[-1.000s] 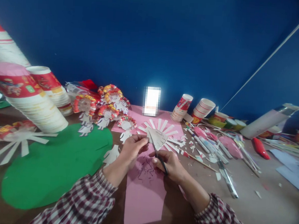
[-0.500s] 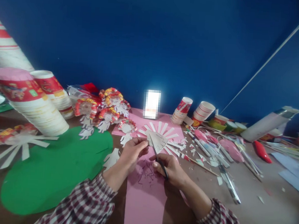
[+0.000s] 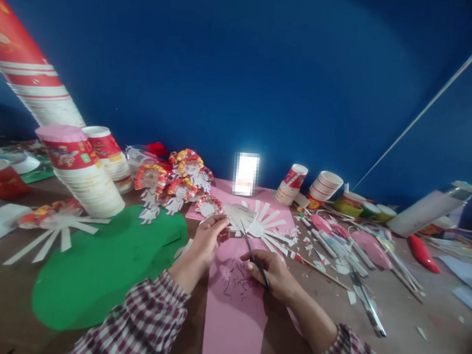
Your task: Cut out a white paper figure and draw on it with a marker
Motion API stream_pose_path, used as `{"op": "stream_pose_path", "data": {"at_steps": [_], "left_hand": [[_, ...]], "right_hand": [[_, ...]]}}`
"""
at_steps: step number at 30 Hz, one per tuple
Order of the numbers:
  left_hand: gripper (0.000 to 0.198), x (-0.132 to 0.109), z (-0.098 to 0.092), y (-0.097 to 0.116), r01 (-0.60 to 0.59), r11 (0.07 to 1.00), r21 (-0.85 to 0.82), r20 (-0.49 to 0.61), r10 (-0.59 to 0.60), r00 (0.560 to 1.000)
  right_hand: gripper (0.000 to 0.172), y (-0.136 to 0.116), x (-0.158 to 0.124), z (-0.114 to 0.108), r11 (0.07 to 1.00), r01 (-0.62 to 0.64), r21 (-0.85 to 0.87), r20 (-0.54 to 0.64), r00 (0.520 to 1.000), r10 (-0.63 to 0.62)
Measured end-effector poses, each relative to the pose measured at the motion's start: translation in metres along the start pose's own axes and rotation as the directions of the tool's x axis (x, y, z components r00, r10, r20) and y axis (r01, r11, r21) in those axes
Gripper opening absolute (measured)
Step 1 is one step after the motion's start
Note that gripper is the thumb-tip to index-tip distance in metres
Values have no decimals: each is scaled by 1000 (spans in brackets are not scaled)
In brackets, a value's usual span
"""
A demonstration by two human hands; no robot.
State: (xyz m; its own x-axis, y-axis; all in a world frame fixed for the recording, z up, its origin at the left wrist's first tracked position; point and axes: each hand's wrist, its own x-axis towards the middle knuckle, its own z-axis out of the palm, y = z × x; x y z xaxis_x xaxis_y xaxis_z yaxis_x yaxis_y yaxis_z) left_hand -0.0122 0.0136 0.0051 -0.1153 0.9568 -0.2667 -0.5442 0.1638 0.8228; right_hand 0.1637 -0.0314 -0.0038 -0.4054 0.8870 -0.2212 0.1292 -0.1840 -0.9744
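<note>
Between the fingertips of my left hand [image 3: 208,239] is a piece of white paper [image 3: 237,216], held up above the pink sheet. My right hand [image 3: 268,273] grips a pair of scissors [image 3: 251,249] with dark handles. Its blades point up and left, at the lower edge of the paper; whether they touch it I cannot tell. Beneath my hands lies a pink paper [image 3: 233,328] with dark pen lines. Behind the scissors, white paper strips [image 3: 271,222] fan out on the pink sheet.
On the left, a green paper shape [image 3: 103,275] lies near leaning stacked paper cups [image 3: 88,183]. Paper figures with red and yellow rings [image 3: 180,192] stand behind it. Markers [image 3: 328,243], scraps and a craft knife [image 3: 368,305] cover the right side. A lit phone [image 3: 246,173] stands at the wall.
The view has shifted, so things sit lower and further right. The paper in my left hand has turned and now extends leftward over its fingertips. Both hands keep their hold.
</note>
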Motion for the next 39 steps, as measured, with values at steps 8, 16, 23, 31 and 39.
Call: {"op": "stream_pose_path", "data": {"at_steps": [8,16,23,31,39], "left_hand": [[33,-1,2,2,20,996,-84,-21,-22,1000],[29,0,2,1,23,995,-96,-25,-26,999],[29,-1,3,-1,46,997,-62,-17,-47,999],[26,-3,1,-8,56,998,-12,63,-55,997],[28,-6,4,-10,89,994,69,80,-95,992]], "right_hand": [[53,7,2,-2,1000,12,-1,15,1000,-12],[52,6,1,-1,1000,-11,-16,8,1000,11],[51,6,2,-1,1000,2,-18,5,1000,-2],[51,8,1,-3,999,27,-34,19,999,-26],[54,-1,-1,1,1000,16,-14,-21,1000,-16]]}}
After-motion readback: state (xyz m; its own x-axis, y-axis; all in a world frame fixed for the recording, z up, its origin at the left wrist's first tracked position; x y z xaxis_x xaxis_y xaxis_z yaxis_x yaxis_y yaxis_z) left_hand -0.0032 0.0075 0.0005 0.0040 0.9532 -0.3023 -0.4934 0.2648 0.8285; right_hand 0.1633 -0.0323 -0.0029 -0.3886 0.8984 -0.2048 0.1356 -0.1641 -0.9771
